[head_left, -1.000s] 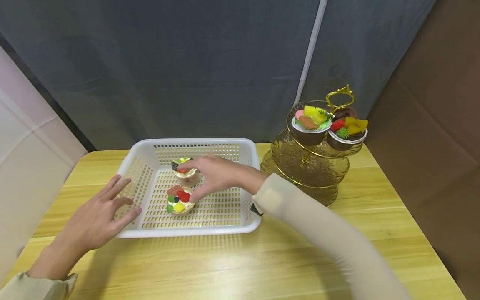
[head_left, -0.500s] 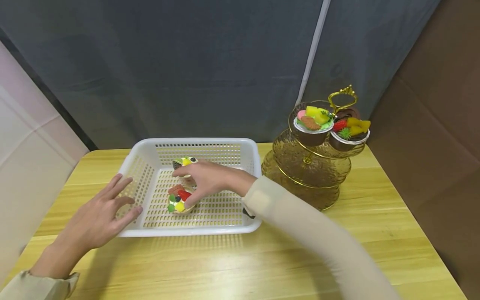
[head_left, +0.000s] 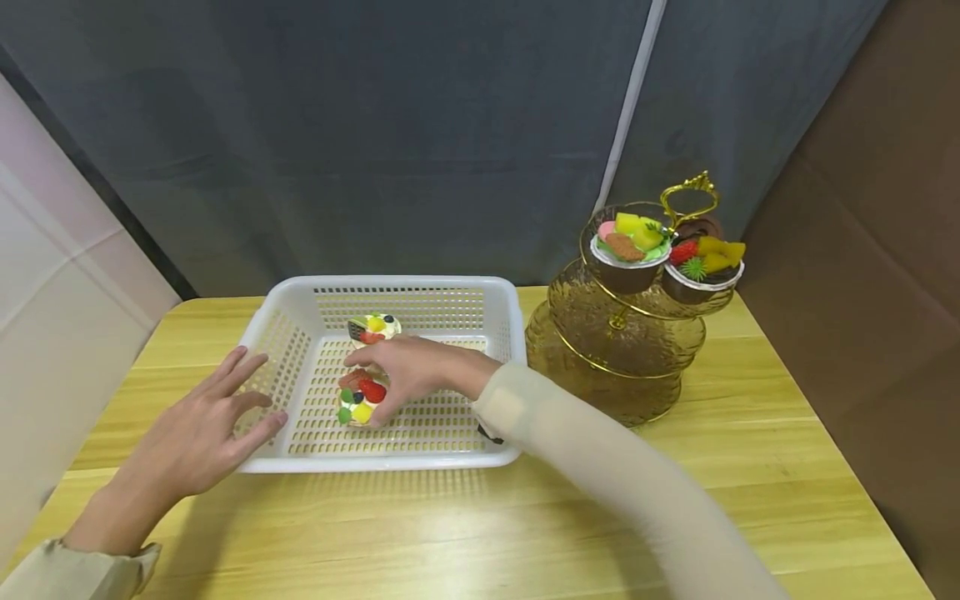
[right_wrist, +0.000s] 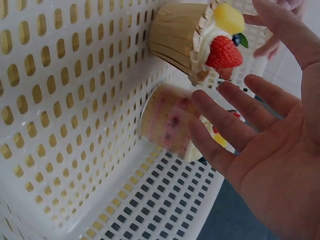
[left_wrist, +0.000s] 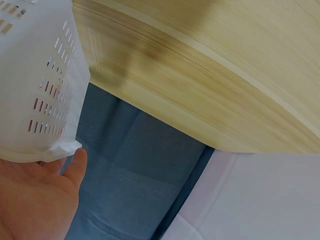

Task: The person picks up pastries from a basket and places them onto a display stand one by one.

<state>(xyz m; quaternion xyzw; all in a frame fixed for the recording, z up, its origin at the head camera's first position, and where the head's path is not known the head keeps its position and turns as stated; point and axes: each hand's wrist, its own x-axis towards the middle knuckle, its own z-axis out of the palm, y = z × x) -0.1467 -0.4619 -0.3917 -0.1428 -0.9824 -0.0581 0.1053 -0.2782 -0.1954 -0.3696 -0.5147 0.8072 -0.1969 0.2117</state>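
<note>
The right hand (head_left: 412,367), thumb and fingers apart, arches over the near cake (head_left: 360,402) in the slotted white basket (head_left: 390,462), the far cake (head_left: 377,327) just beyond. Only the right wrist view shows the former's pleated case (right_wrist: 175,37) and the latter's smooth, pink-banded cup (right_wrist: 167,120). The left hand (head_left: 193,433), fingers spread, is at the basket's left.

Pale glare whitens the near tabletop (head_left: 457,529) (soft shadows flank it), while the curtain (head_left: 375,158) looks dim.

4 fruit-topped cupcakes (head_left: 372,391), 1 basket (head_left: 382,462), 1 stand (head_left: 618,320), 3 tiers (head_left: 648,400)
</note>
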